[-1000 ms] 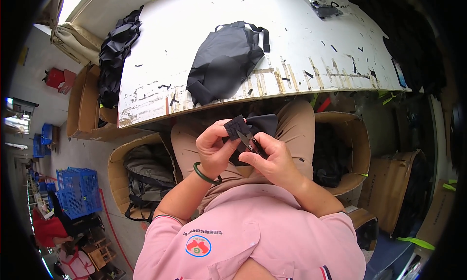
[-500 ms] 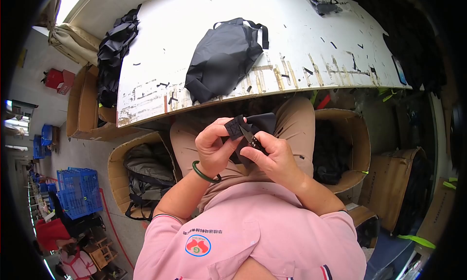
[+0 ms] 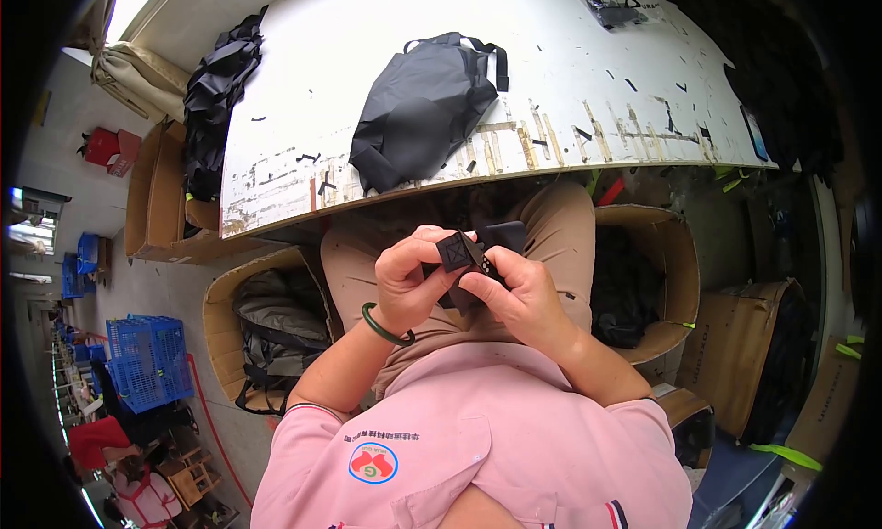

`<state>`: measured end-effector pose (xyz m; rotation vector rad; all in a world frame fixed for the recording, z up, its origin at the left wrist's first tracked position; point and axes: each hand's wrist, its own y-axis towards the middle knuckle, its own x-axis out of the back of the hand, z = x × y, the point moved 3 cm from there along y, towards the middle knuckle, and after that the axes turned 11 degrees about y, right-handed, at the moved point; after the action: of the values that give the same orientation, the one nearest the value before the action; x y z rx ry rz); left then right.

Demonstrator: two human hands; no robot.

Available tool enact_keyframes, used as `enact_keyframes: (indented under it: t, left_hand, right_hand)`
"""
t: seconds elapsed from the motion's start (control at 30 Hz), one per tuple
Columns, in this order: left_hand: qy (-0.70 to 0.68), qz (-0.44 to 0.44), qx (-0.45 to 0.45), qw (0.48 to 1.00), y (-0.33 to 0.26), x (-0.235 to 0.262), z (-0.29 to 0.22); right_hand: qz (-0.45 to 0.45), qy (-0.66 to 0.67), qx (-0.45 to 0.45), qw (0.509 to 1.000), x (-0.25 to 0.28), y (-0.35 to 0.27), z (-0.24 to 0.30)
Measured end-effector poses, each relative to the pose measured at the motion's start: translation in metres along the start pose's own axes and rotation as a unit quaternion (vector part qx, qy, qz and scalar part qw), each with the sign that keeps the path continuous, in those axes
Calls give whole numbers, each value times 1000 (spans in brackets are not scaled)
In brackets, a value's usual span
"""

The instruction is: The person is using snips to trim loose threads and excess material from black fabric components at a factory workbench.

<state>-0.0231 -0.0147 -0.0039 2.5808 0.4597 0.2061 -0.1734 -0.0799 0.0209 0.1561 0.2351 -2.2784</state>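
Over my lap, my left hand (image 3: 409,270) pinches a black webbing strap (image 3: 454,253) whose end bears a square stitched with a cross. My right hand (image 3: 522,298) is closed round small dark thread snips (image 3: 488,266) with pale dots on the handle. The snips lie right against the strap, and their blades are mostly hidden. Black fabric (image 3: 504,238) joined to or lying behind the strap shows beyond my fingers. On the table, a black bag (image 3: 413,116) with strap loops at its top lies flat, out of my hands.
The white table (image 3: 303,79) carries scattered black scraps and a clear plastic bag (image 3: 616,5). Cardboard boxes (image 3: 220,299) stand on both sides of my legs, the left one holding dark bags (image 3: 276,318). Black fabric (image 3: 220,97) hangs over the table's left edge. Blue crates (image 3: 152,364) stand farther left.
The strap end has turned and moved slightly right and down. The snips' blades, visible across the strap before, are now mostly hidden behind it. Both hands have shifted only a little.
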Motion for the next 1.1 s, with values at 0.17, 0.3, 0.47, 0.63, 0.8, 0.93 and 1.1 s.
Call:
enact_keyframes:
  t: [0.17,0.3,0.47,0.63,0.8,0.93,1.1]
  left_hand:
    - [-38,24,39,998,2,4,-2]
    - [-160,101,140,972,8,9,-2]
    - [-235,169,225,930,9,16,3]
    - [-228,180,275,917,9,16,2]
    - [-244,189,259,915,9,15,4]
    - [-219,200,264,918,10,13,2]
    - [-209,223,257,917,11,10,-2]
  right_hand:
    - [28,31,-48,998,6,-2,1]
    - [53,5,-66,996,14,-2,9]
    - [93,-159,12,983,23,0,18]
    - [96,-201,31,974,29,0,24]
    - [115,-192,20,974,28,0,20]
    - [104,-245,54,963,26,0,22]
    - [101,-294,85,947,25,1,25]
